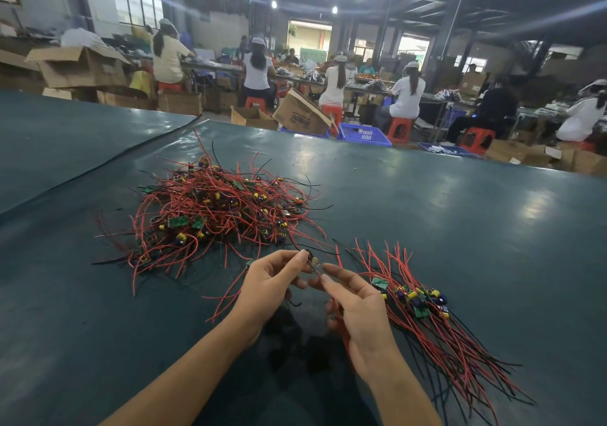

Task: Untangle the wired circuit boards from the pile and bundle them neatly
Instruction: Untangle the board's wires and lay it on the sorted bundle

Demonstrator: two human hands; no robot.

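Note:
A tangled pile of small green circuit boards with red and black wires [223, 215] lies on the dark green table [427, 215], ahead and to the left of my hands. To the right, a sorted bundle of boards [417, 297] lies with its wires combed the same way. My left hand [272, 284] pinches one small wired board [312, 261] between thumb and fingertips. My right hand [354, 307] pinches the same board's wires from the other side, and red wires trail down under its palm.
A seam in the table cover [98, 166] runs diagonally at the left. Beyond the far table edge stand cardboard boxes [300, 113], a blue crate [363, 134], red stools, and several seated people at other benches.

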